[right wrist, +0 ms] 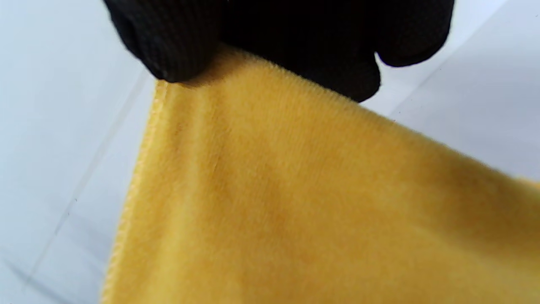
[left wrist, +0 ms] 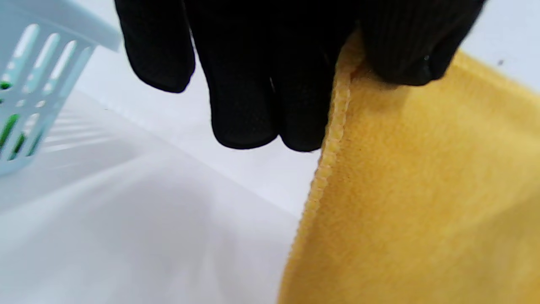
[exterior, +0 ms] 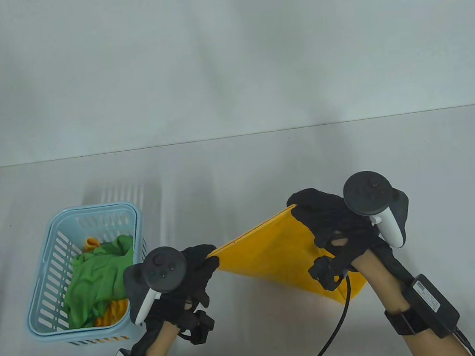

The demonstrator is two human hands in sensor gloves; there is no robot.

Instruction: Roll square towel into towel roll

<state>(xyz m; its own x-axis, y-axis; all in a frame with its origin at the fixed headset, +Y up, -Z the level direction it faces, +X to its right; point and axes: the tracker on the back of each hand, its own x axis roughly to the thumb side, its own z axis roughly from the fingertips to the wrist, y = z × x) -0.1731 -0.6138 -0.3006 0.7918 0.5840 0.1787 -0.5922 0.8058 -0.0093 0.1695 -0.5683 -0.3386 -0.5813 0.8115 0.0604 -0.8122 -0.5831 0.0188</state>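
Yellow towel [exterior: 272, 253] stretched above the counter [exterior: 237, 178].
The left hand [exterior: 188, 273] and right hand [exterior: 332, 218] each pinch a corner in their fingers [left wrist: 244, 105], beside a blue basket [exterior: 43, 277].

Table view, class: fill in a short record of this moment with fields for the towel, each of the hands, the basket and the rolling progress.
towel: square yellow fleece towel, stretched between both hands, unrolled
left hand: left hand pinches one corner
right hand: right hand pinches another corner
basket: light blue slotted plastic basket on the person's left, holding crumpled green cloth over some orange cloth
table: white table
progress: rolling not yet begun
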